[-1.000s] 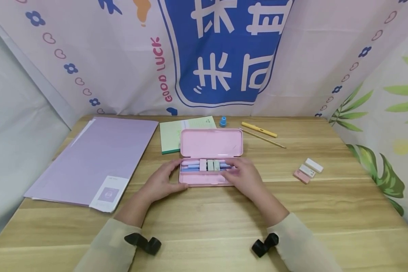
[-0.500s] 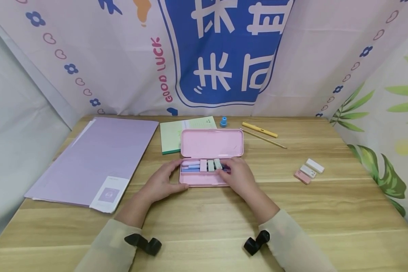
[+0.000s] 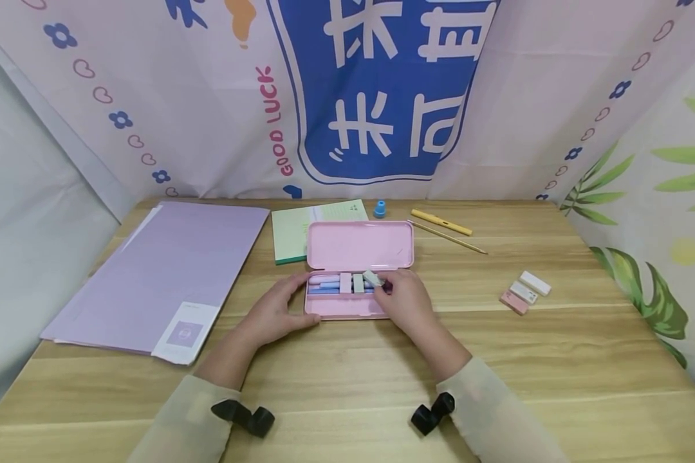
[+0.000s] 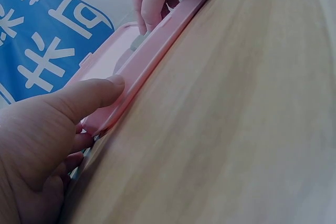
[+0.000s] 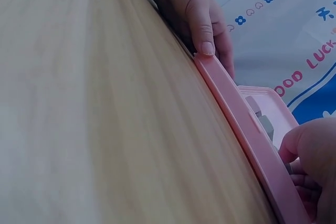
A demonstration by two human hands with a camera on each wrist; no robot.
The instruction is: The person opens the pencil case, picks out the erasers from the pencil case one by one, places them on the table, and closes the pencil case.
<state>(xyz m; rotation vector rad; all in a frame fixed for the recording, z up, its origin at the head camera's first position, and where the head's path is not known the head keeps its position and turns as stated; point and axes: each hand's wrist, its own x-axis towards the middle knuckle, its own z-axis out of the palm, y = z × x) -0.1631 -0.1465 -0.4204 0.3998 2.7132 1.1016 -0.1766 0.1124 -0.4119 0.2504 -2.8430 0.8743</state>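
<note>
A pink pencil case (image 3: 347, 307) lies on the table with its lid (image 3: 360, 245) raised. My left hand (image 3: 278, 308) grips its left end, thumb at the front edge and fingers at the far side; the left wrist view shows this thumb (image 4: 100, 94) on the pink wall. In the case are blue and lilac pens (image 3: 323, 285), a pink eraser (image 3: 345, 283) and a grey-green eraser (image 3: 358, 283). Another grey-green eraser (image 3: 372, 278) sits tilted at the fingertips of my right hand (image 3: 407, 299), which pinches it. My right hand hides the case's right end.
A purple folder (image 3: 168, 270) lies to the left. Behind the case are a green notepad (image 3: 289, 235), a small blue object (image 3: 379, 208), a yellow pen (image 3: 441, 222) and a thin gold pencil (image 3: 448, 236). Three erasers (image 3: 524, 290) lie to the right.
My right hand has shifted slightly left and taken hold of the right grey-green eraser, which has turned from upright to tilted, apart from its neighbour. The left hand has stayed in place.
</note>
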